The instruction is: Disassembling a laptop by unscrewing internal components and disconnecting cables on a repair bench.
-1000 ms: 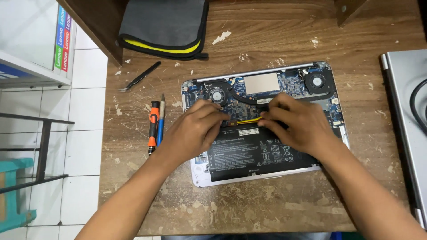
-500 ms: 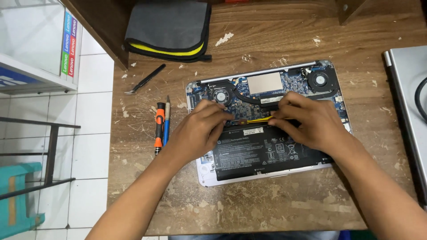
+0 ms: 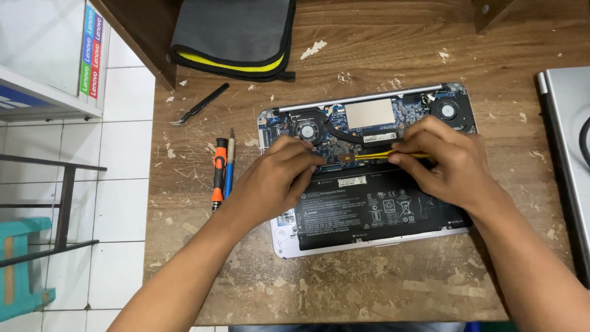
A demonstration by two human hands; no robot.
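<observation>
Screwdrivers [image 3: 220, 169] left; wood beyond bare.

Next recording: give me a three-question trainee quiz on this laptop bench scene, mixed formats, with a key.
1. True or false: the right hand holds a thin yellow tool over the open laptop.
2. Multiple choice: what lies on the wooden table just left of the laptop? A) an orange-and-black screwdriver beside a blue pen-like tool; B) a hammer; C) a roll of tape.
3. Fill in: the left hand rests at the upper left edge of the large black ____.

Key: 1 true. 2 A. 3 battery.
</observation>
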